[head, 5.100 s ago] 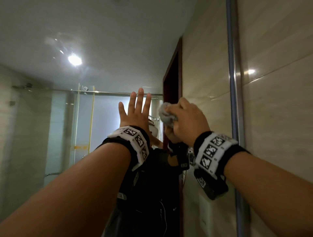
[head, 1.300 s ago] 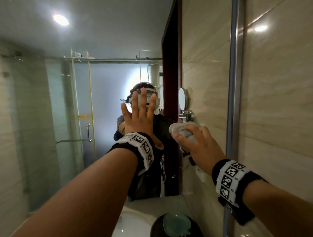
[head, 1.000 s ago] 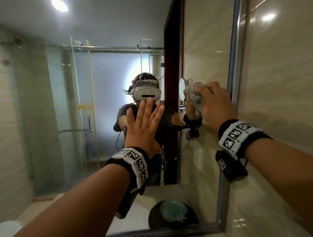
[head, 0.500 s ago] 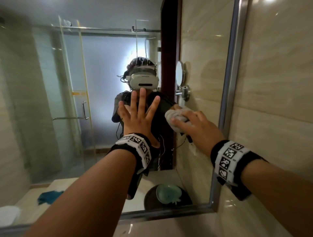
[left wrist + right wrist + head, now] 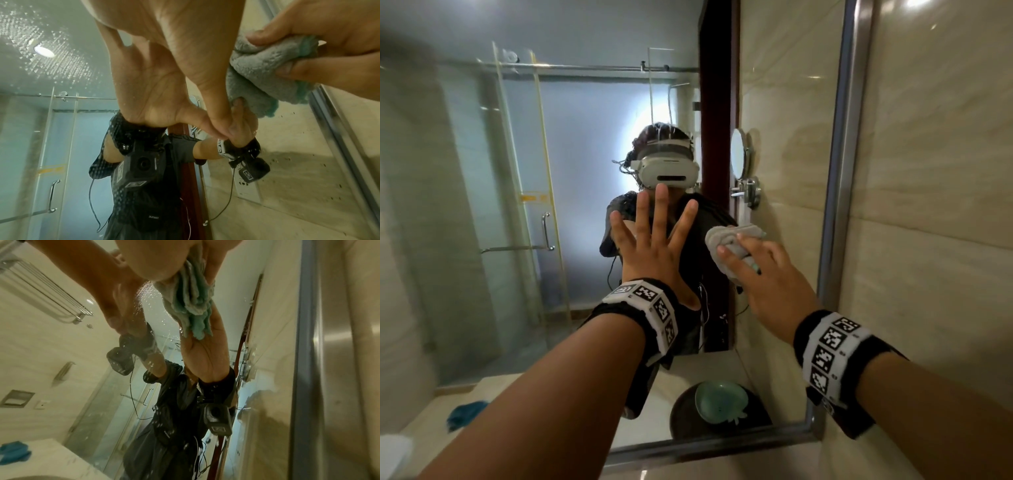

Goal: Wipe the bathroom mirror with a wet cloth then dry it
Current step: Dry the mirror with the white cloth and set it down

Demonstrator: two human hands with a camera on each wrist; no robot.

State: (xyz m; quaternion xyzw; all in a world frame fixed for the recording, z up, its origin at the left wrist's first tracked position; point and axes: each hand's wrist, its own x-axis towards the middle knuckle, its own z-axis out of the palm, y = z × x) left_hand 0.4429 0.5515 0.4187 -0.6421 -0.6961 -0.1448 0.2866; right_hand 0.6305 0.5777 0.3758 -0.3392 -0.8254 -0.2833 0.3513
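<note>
The bathroom mirror fills the head view, with water drops on its upper glass. My left hand lies flat on the glass with its fingers spread, just left of the cloth. My right hand grips a bunched grey cloth with a teal edge and presses it against the glass near the mirror's right side. In the left wrist view the cloth sits under the right hand's fingers. In the right wrist view its folds hang below the palm.
A steel frame borders the mirror on the right and along the bottom, with beige tiled wall beyond. The glass reflects a shower door, a small round wall mirror, a dark basin with a green dish and a blue rag.
The right hand has carried the cloth down and to the left across the glass from near the small round mirror's reflection. The left hand stays flat on the glass.
</note>
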